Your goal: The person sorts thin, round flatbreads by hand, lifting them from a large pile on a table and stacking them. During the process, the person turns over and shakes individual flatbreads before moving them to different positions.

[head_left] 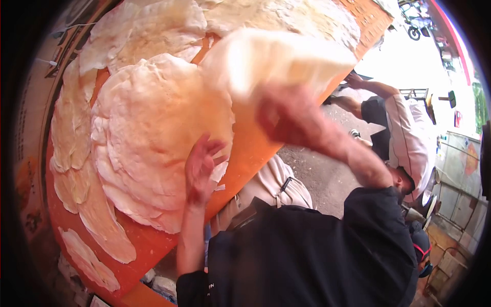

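Observation:
A wide stack of thin, pale flatbreads (158, 128) with ragged edges lies on the orange table in front of me. My left hand (201, 166) is over the stack's near right edge, fingers apart, holding nothing. Up and to the right, my right hand (289, 115) is curled and smeared by motion. It grips the near edge of a single large flatbread (276, 61), which is blurred and billows above the table's right side.
More flatbreads (148, 30) overlap along the table's far side, with narrow pieces (89, 258) at the left. The orange table (250, 138) ends in a slanting edge near my body. A person in a light shirt (409, 133) bends beyond its right edge; another head in a dark cap (420, 245) shows behind me.

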Available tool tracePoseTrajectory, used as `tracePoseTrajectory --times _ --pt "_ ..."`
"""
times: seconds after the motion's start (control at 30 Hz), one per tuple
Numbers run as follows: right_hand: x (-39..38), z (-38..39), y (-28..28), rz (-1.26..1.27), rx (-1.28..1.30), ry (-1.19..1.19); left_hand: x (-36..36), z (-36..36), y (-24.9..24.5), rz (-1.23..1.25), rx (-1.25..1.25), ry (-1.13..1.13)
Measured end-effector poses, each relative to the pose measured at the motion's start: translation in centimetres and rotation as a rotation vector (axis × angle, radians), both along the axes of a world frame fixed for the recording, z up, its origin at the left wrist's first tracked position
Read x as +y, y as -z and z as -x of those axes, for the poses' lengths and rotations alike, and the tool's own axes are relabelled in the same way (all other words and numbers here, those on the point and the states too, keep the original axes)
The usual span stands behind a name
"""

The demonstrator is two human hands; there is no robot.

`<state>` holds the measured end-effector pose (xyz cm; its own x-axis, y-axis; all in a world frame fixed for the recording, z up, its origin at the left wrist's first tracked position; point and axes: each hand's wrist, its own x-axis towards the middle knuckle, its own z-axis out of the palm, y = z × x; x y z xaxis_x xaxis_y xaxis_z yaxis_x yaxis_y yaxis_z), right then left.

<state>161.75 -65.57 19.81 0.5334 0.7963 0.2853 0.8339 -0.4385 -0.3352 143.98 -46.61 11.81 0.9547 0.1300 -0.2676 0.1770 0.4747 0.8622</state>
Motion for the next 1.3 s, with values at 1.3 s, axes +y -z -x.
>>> tracePoseTrajectory --times 1.3 --pt "1.1 -24.1 16.8 -1.255 1.545 0.915 15.5 -0.5 1.8 -1.83 0.161 0.073"
